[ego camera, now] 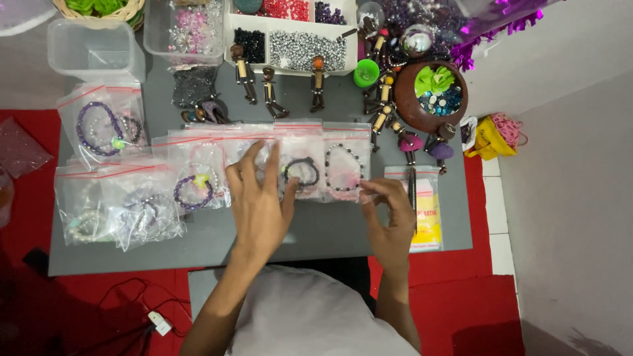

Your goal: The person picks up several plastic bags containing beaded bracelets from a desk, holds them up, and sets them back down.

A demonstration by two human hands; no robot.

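My left hand [260,201] lies flat with fingers spread on a row of clear zip bags [300,142] on the grey board [330,231]. Its fingertips touch the bags beside one holding a dark bead bracelet [302,171]. My right hand [389,221] pinches the lower right corner of the bag with a black and white bead bracelet [343,168]. More bagged bracelets lie to the left, one purple [193,192] and one violet [99,128].
A yellow pack of plastic bags [427,221] lies right of my right hand. Small wooden figures [269,89], a bead organiser tray [297,46], a brown bowl [430,99], a clear tub [92,49] and a green cup [366,72] crowd the far side. Red cloth [461,310] surrounds the board.
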